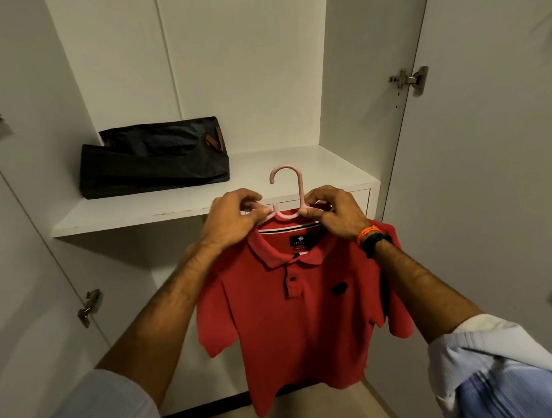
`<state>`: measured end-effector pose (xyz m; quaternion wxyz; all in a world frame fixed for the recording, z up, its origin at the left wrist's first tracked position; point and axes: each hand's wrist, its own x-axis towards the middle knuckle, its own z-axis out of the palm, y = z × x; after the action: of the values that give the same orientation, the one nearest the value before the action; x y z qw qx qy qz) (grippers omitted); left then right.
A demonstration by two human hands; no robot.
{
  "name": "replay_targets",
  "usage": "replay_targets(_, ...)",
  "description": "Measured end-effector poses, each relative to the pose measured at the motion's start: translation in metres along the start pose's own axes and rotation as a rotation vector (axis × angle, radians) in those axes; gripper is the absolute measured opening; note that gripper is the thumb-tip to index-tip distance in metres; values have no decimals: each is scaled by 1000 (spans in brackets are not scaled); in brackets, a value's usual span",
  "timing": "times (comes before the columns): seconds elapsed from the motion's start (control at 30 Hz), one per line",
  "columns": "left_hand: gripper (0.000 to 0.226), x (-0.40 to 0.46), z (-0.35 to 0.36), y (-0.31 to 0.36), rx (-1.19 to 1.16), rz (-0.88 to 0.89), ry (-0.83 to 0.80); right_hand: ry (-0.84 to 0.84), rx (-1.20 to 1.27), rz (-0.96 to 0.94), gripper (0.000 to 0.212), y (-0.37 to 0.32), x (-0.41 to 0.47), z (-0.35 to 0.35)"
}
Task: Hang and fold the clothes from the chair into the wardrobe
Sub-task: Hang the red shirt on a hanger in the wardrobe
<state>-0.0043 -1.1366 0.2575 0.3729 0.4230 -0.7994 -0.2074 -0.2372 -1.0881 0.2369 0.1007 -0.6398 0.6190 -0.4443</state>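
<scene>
The red polo shirt (302, 306) already sits on the pink hanger (285, 192), held just in front of the wardrobe shelf (204, 206) by the left hand (229, 221) and right hand (335, 212), fingers pinching its shoulders (no rail in view), so hanging it remains, I judge.

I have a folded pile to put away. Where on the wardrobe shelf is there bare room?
The white wardrobe shelf is bare from the flat black fabric bag to the right side wall. Its left part is crowded by that bag.
</scene>
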Motion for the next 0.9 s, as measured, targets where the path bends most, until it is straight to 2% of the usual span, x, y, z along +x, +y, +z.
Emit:
replay_targets(0.13, 31, 7, 17, 15, 78, 69, -76, -1, -1, -31, 16, -5, 3, 2)
replay_targets(0.4, 9, 10, 41, 16, 66, 31, 52, -47, 59, 15, 20, 0, -7, -5)
replay_targets(0.57, 5, 10, 45, 6, 15, -18, 117, -140, 42, 80, 59, 16, -20, -28)
replay_targets(0.63, 5, 11, 43, 0, 3, -39, 116, -175, 92, 123, 65, 26, -27, -35)
replay_targets(0.73, 5, 12, 42, -5, -4, -52, 103, -180, 108, 86, 48, 34, -30, -33)
replay_targets(0.83, 4, 10, 44, -7, -25, -55, 89, -78, 36, 62, 18, 30, -31, -21)
replay_targets(0.9, 4, 8, 45, -5, -25, -52, 89, 21, -28, 54, 13, 26, -30, -12)
